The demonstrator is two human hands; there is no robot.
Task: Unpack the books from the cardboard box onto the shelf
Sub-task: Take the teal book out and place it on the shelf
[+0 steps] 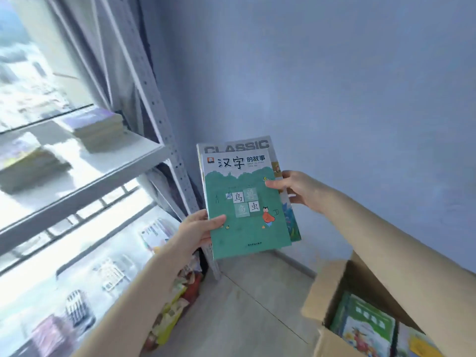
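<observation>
Gripping a stack of books point(292, 228) from both sides, the person holds it up in the air before the blue wall point(334, 86). The left hand point(198, 231) pinches the lower left edge, thumb on the front cover and fingers behind. The right hand point(296, 189) pinches the upper right edge the same way.

The stack stands upright, its long axis nearly vertical with the top leaning a little left, covers facing the person. In front is a green book point(244, 222) with Chinese characters, its title at the top edge. Behind it a grey cover point(237, 148) reads CLASSIC. How many books the stack holds I cannot tell.

It hangs between the shelf point(123, 161) on the left and the cardboard box point(327, 287) at the lower right, touching neither. The box stands open on the floor point(257, 292), and more picture books point(365, 328) show inside it. On the white shelf board lie a flat pile of books point(98, 130) and a second pile point(28, 163), both blurred. The board below carries more, too blurred to make out. Coloured packets point(177, 305) sit on the floor by the shelf's foot.
</observation>
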